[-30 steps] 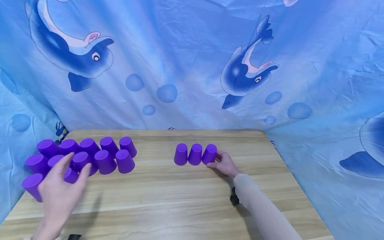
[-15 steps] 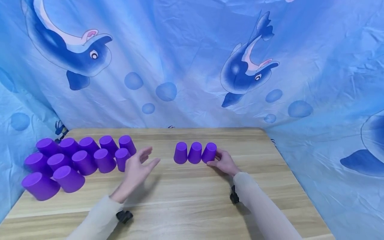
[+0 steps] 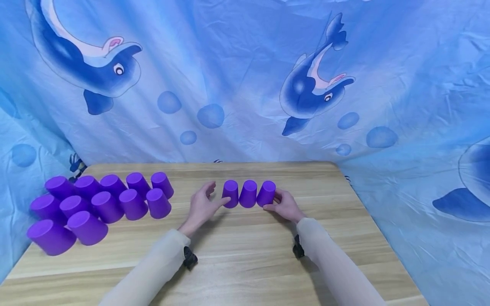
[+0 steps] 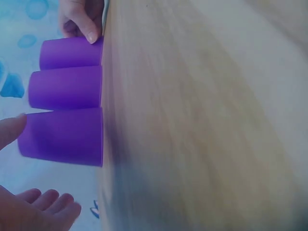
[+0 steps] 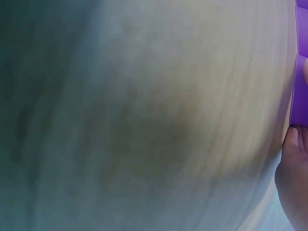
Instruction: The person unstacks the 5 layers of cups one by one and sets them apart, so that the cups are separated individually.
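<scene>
Three purple cups stand upside down in a row on the wooden table: the left cup [image 3: 230,189], the middle cup [image 3: 248,194] and the right cup [image 3: 266,193]. My right hand [image 3: 286,207] holds the right cup low on its side, thumb at the front and fingers partly hidden. At the other end, my left hand [image 3: 200,208] is spread beside the left cup. Its thumb lies across the front of that cup in the head view. A gap between the left fingers and the left cup [image 4: 62,137] shows in the left wrist view.
More upside-down purple cups [image 3: 107,207] stand in staggered rows on the left of the table [image 3: 245,263]. Blue cloth [image 3: 245,85] printed with dolphins hangs behind the table and along its sides.
My left hand has moved right, away from the cups on the left, to the left end of the row of three. The right hand stays at the right cup.
</scene>
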The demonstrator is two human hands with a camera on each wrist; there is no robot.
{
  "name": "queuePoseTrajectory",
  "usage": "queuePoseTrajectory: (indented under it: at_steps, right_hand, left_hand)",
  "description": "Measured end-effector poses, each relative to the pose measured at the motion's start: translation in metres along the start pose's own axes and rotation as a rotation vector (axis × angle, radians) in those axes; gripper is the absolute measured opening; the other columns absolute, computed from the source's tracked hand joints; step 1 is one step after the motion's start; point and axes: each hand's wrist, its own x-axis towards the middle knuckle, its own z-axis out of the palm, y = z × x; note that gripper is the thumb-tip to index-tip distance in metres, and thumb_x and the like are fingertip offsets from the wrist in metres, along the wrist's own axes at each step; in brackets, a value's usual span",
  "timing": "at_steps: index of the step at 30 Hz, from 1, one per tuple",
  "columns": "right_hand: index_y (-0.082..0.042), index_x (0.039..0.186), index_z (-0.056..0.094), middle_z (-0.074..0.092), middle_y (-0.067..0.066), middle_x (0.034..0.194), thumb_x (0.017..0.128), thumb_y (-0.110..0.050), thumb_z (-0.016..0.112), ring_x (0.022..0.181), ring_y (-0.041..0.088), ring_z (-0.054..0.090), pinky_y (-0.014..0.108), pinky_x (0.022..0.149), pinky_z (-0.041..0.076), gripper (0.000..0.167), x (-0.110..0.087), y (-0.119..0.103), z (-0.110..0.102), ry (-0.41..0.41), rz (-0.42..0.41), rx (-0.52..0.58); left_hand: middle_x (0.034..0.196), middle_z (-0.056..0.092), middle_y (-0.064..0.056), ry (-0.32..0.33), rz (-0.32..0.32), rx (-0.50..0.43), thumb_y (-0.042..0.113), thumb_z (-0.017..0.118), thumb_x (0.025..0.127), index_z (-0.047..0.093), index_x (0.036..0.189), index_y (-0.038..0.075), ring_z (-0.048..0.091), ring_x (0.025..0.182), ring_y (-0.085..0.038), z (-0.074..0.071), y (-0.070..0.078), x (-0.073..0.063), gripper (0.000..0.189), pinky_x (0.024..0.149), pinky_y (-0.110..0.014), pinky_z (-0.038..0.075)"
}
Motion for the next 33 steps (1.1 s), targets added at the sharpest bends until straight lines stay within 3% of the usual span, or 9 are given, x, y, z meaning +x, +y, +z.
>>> queuePoseTrajectory:
  at_steps: [7, 12, 20, 25, 33]
  right_hand:
    - [-0.001, 0.123, 0.059, 0.061, 0.012, 0.121, 0.076, -0.003, 0.081, 0.117, 0.027, 0.055, 0.034, 0.100, 0.042, 0.052, 0.000, 0.001, 0.001, -0.005, 0.006, -0.007]
    - [-0.002, 0.124, 0.059, 0.061, 0.010, 0.121, 0.075, -0.004, 0.081, 0.117, 0.025, 0.055, 0.032, 0.099, 0.043, 0.054, 0.000, 0.002, 0.001, 0.000, 0.025, -0.007]
    - [-0.002, 0.122, 0.060, 0.061, 0.010, 0.121, 0.075, -0.005, 0.082, 0.117, 0.025, 0.055, 0.033, 0.100, 0.042, 0.052, 0.002, 0.002, 0.000, -0.002, 0.023, -0.006]
    - [-0.002, 0.122, 0.060, 0.061, 0.011, 0.122, 0.074, -0.005, 0.082, 0.118, 0.025, 0.054, 0.032, 0.100, 0.041, 0.052, 0.002, 0.001, 0.000, -0.002, 0.031, -0.007]
    - [-0.003, 0.123, 0.060, 0.061, 0.012, 0.122, 0.074, -0.007, 0.083, 0.119, 0.028, 0.053, 0.035, 0.101, 0.040, 0.054, 0.001, 0.000, -0.001, -0.003, 0.030, -0.009]
  left_hand:
    - [0.137, 0.048, -0.019, -0.026, -0.040, 0.079, 0.034, 0.086, 0.070, 0.044, 0.139, 0.002, 0.045, 0.126, -0.032, 0.012, -0.002, 0.008, 0.086, 0.102, -0.045, 0.039]
    - [0.134, 0.051, -0.019, -0.007, -0.028, 0.064, 0.030, 0.087, 0.069, 0.048, 0.137, 0.002, 0.048, 0.122, -0.033, 0.018, -0.002, 0.011, 0.083, 0.100, -0.045, 0.041]
    - [0.118, 0.064, -0.010, 0.031, 0.039, 0.023, 0.024, 0.084, 0.075, 0.063, 0.121, 0.009, 0.056, 0.113, -0.031, 0.026, -0.002, 0.013, 0.053, 0.097, -0.045, 0.044]
    - [0.111, 0.066, -0.009, 0.047, 0.055, 0.009, 0.021, 0.081, 0.078, 0.065, 0.116, 0.009, 0.060, 0.107, -0.026, 0.025, -0.002, 0.011, 0.043, 0.094, -0.042, 0.046]
    - [0.117, 0.063, -0.016, 0.059, 0.020, 0.015, 0.018, 0.080, 0.080, 0.060, 0.125, 0.004, 0.058, 0.110, -0.029, 0.012, -0.001, 0.003, 0.051, 0.094, -0.041, 0.047]
